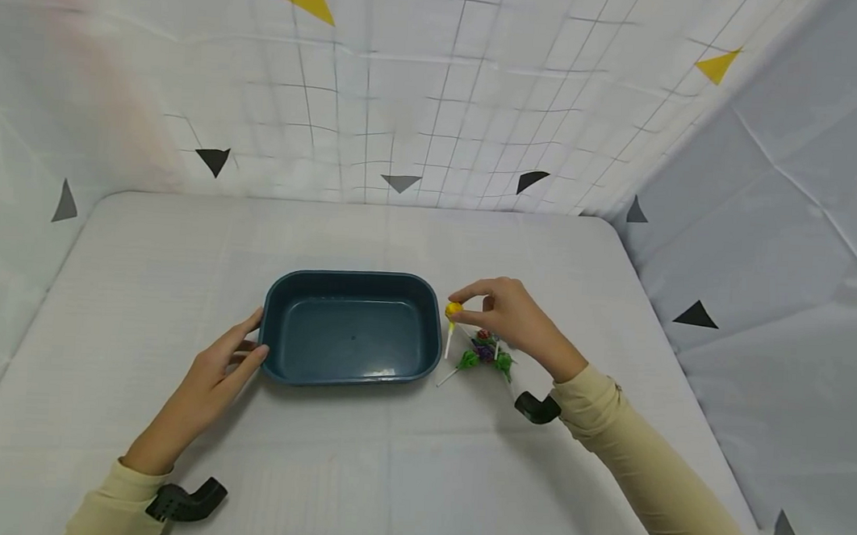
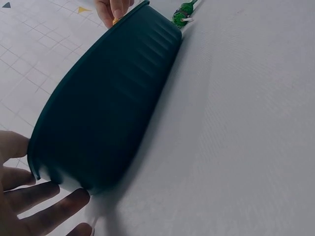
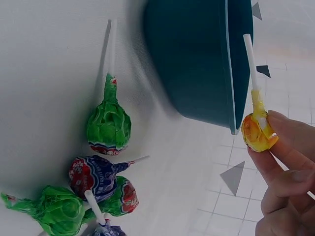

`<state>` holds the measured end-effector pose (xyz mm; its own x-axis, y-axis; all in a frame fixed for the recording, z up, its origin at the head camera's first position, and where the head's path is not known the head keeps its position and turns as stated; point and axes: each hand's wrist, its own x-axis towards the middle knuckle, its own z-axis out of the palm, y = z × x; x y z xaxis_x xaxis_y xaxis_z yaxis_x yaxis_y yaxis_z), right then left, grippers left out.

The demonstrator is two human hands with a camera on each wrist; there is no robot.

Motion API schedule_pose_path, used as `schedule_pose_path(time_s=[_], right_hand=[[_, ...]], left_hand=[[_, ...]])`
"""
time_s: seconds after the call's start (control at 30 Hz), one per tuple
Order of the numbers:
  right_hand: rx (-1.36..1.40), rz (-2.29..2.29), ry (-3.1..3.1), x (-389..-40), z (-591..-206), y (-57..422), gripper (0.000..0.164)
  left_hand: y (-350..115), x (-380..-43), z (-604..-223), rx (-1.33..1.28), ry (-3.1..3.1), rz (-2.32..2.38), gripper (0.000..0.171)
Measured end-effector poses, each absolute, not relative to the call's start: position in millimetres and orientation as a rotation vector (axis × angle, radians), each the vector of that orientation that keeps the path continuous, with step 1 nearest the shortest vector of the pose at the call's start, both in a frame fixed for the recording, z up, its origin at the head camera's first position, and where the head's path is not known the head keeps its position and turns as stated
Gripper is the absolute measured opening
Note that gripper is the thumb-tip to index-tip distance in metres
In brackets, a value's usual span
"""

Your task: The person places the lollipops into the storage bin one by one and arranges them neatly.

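Note:
My right hand (image 1: 509, 312) pinches a yellow-wrapped lollipop (image 3: 258, 132) by its candy head, between thumb and fingertips. Its white stick points down in the head view, just right of the rim of a dark teal plastic basin (image 1: 350, 368). At the basin's left end is my left hand (image 1: 215, 373), its fingers and thumb spread against the outer wall and rim. Below the right hand lies a small pile of lollipops, with a green-wrapped lollipop (image 3: 109, 125) nearest the basin and a purple-wrapped lollipop (image 3: 93, 177) beside it. No lollipop shows inside the basin.
A white cloth covers the table (image 1: 316, 472). Behind it hangs a white backdrop (image 1: 408, 97) with grid lines and yellow, grey and black triangles. A grey-white side panel (image 1: 801, 238) stands at the right. Each wrist carries a black camera mount (image 1: 187, 501).

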<state>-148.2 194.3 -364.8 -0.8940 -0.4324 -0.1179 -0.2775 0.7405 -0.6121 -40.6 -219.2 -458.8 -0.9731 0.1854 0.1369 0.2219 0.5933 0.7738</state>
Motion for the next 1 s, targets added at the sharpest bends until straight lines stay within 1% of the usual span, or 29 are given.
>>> schedule_pose_path(time_s=[0.33, 1.0], right_hand=[[-0.551, -0.871, 2.683, -150.4, -362.8, 185.6, 0.026], [-0.613, -0.863, 2.672, -153.0, -360.0, 163.2, 0.023]], left_hand=[[-220.8, -41.9, -461.4, -0.368, -2.771, -1.338, 0.062], [-223.0, -42.5, -462.3, -0.383, -2.759, -1.336, 0.061]])
